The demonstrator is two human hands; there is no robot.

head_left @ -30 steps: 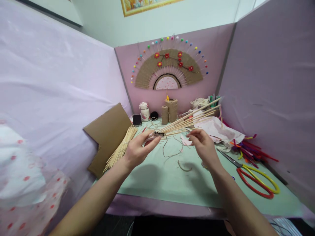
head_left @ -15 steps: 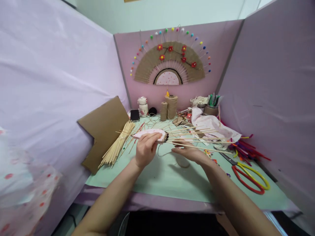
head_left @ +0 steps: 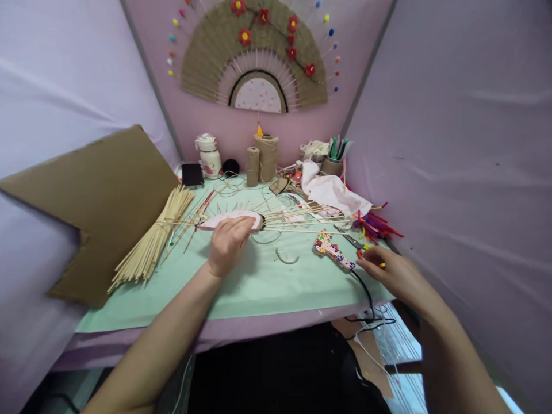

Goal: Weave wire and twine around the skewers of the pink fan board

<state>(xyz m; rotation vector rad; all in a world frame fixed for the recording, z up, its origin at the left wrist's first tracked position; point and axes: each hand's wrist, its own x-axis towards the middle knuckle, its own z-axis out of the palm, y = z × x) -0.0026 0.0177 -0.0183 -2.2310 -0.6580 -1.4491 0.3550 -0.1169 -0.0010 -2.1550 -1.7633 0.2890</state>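
My left hand [head_left: 229, 241] grips a half-round fan base [head_left: 228, 218] covered in pink-spotted white fabric, with a dark trimmed edge. Thin wooden sticks [head_left: 302, 217] radiate from that base, mostly to the right. At the right edge of the table, my right hand [head_left: 388, 267] is closed around the handles of the scissors [head_left: 351, 238]. Their blades point away to the left, while most of the red and yellow handles are hidden by the hand. A patterned hot glue gun [head_left: 334, 253] lies just left of this hand, its black cord hanging over the edge.
A bundle of sticks [head_left: 153, 241] and cut cardboard [head_left: 99, 201] lie at left. Behind stand a white bottle [head_left: 209, 158] and twine spools [head_left: 267, 158]. Crumpled fabric [head_left: 334, 192] and bright pipe cleaners [head_left: 377, 226] are at right. A finished fan [head_left: 254, 57] hangs on the back panel.
My right hand has left the sticks and moved right to the scissors, uncovering the glue gun. My left hand still holds the fan base. The view has tilted down and turned right.
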